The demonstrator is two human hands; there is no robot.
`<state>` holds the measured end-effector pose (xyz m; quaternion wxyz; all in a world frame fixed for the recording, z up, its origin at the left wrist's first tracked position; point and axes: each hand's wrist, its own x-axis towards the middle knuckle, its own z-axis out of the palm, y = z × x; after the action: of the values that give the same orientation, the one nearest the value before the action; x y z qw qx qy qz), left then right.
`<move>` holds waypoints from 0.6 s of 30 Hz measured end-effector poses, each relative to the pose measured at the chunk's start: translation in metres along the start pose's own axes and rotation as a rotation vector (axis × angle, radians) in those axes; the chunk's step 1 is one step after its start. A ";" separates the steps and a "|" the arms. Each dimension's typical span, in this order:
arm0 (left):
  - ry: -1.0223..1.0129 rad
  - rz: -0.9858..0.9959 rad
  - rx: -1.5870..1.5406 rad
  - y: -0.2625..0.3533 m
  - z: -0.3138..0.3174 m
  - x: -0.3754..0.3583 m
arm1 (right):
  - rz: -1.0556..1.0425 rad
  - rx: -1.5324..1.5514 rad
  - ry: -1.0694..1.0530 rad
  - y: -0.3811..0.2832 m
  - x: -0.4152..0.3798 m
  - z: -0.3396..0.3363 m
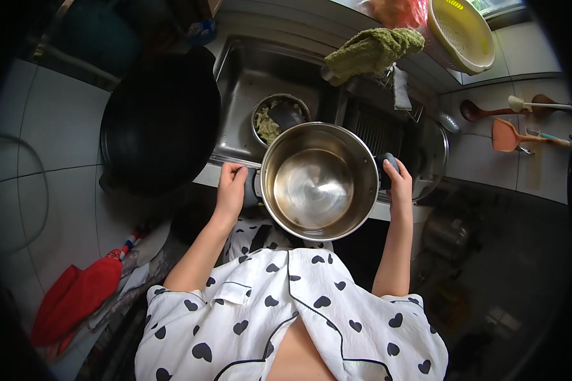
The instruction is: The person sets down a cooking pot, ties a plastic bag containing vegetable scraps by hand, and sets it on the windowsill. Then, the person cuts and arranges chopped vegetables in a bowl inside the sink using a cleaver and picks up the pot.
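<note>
I hold a large stainless steel pot (318, 181) by its two dark side handles, in front of the sink (245, 76). My left hand (231, 188) grips the left handle and my right hand (399, 184) grips the right one. The pot looks empty, with a shiny bare bottom. Just beyond it, inside the sink, sits a small metal bowl (279, 117) with pale food scraps and a dark utensil.
A big black wok (162, 120) rests on the counter left of the sink. A green cloth (372, 51) drapes over the tap area, with a yellow colander (464, 32) behind. Spatulas and spoons (515, 120) hang on the right wall. Red cloth (76, 295) lies lower left.
</note>
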<state>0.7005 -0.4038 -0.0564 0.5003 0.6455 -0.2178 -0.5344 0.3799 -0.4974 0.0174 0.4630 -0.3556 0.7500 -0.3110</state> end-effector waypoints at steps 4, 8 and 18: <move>-0.001 -0.005 -0.014 -0.009 -0.002 0.010 | -0.043 -0.025 0.025 -0.001 0.010 0.008; 0.001 -0.002 -0.017 -0.018 -0.004 0.018 | -0.047 -0.058 0.025 -0.006 0.014 0.014; 0.025 -0.053 0.007 -0.019 -0.005 0.031 | -0.044 -0.116 0.051 -0.018 0.024 0.029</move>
<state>0.7103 -0.4197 -0.0885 0.4865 0.6592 -0.1963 -0.5387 0.4035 -0.5312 0.0095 0.4153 -0.3904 0.7702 -0.2862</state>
